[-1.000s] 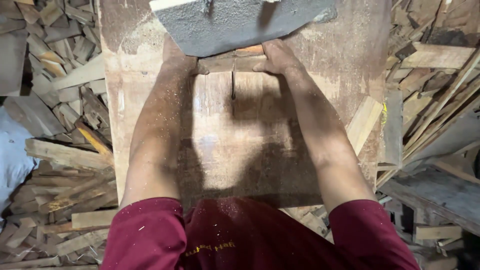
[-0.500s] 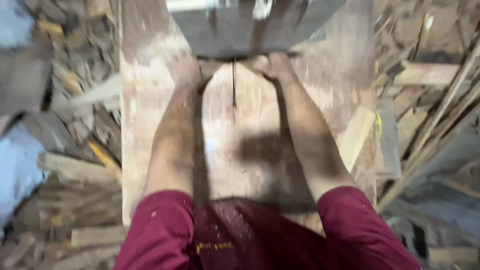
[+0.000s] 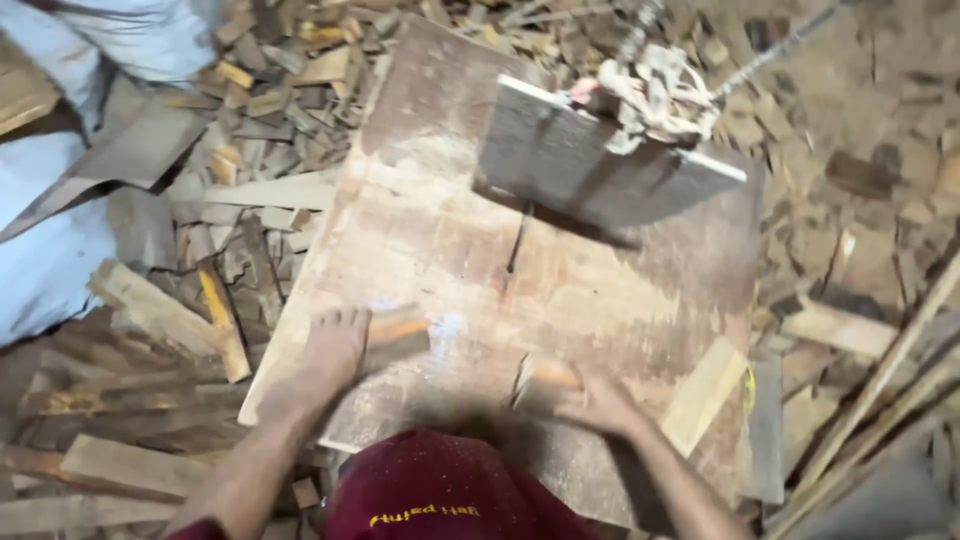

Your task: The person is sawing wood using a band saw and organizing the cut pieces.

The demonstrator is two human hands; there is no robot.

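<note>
Scrap-strewn floor surrounding dusty table (image 3: pixel 600 300). Left hand (image 3: pixel 335 345) gripping wood block (image 3: pixel 398 335) near front edge; right hand (image 3: pixel 600 405) closing on second piece (image 3: pixel 545 378). Seeming light, stiff, splintery; best holding by ends, away from blade (image 3: pixel 517 240).

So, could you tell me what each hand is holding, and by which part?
The left hand grips a short wood piece by its left end; the right hand holds another wood offcut by its right end.

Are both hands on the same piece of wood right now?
No: the left hand rests on one short wood block, while the right hand holds a separate piece apart from it on the wooden table.
</note>
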